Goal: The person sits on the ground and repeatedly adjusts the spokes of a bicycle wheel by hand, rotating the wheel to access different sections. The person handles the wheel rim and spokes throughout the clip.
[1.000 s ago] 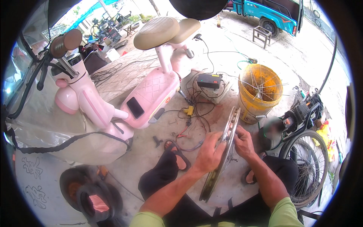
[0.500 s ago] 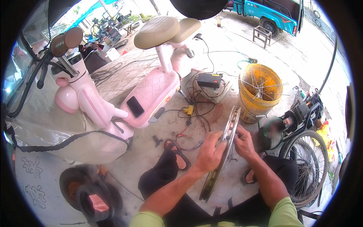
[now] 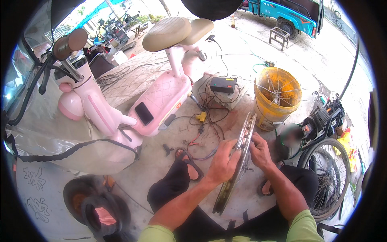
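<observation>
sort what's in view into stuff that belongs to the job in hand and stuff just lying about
Part of the work:
- metal rim, held by the left hand and right hand
- probably the spokes at the mouth of the yellow bucket

Seemingly just lying about:
- pink scooter
- black tyres, lower left
- black box
- blue vehicle

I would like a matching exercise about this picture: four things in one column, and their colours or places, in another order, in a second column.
1. rim
2. bucket
3. scooter
4. vehicle

A. mostly pink
B. mostly blue
C. held in left hand and right hand
D. yellow

Right pairs: 1-C, 2-D, 3-A, 4-B
</observation>
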`<state>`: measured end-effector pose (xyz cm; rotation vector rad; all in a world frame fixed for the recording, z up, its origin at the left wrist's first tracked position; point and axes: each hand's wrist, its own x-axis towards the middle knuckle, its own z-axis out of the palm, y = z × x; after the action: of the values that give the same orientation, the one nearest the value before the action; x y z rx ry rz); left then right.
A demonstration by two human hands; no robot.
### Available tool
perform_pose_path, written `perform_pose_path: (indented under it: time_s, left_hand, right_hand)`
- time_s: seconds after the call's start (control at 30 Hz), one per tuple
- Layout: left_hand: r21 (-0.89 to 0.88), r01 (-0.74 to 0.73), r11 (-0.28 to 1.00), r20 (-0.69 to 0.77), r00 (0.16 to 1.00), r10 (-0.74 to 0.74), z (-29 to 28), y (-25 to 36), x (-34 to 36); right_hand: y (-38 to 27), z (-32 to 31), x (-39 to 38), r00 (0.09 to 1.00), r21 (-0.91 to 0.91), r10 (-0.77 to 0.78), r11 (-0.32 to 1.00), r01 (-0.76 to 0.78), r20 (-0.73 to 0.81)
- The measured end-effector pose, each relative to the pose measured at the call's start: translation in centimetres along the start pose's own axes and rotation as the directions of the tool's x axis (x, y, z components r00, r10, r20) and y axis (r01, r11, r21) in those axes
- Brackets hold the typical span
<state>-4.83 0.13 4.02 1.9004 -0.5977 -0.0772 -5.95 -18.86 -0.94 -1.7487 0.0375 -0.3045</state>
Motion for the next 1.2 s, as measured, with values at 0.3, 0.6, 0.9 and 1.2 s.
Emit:
perform_pose_path:
  time_s: [0.3, 0.6, 0.9, 1.2]
  left_hand:
    - [-0.001, -0.009, 1.000, -0.007, 1.000, 0.009, -0.1, -0.1, -0.1]
    - [0.002, 0.014, 1.000, -0.007, 1.000, -0.014, -0.1, 0.1, 0.0]
    - [-0.041, 0.046, 0.998, -0.008, 0.999, -0.046, -0.1, -0.3, -0.2]
    - [0.012, 0.039, 0.999, 0.008, 0.999, -0.039, -0.8, -1.4, 1.0]
  right_hand:
    - [-0.1, 0.2, -0.2, 1.000, -0.060, 0.013, 0.998, -0.015, -0.028]
    - [0.5, 0.3, -0.1, 1.000, 0.052, 0.015, 0.999, -0.015, -0.016]
    - [-0.3, 0.8, -0.7, 0.994, -0.104, 0.025, 0.994, -0.037, -0.107]
    - [-1.8, 1.0, -1.2, 0.999, -0.094, 0.043, 0.994, -0.046, -0.030]
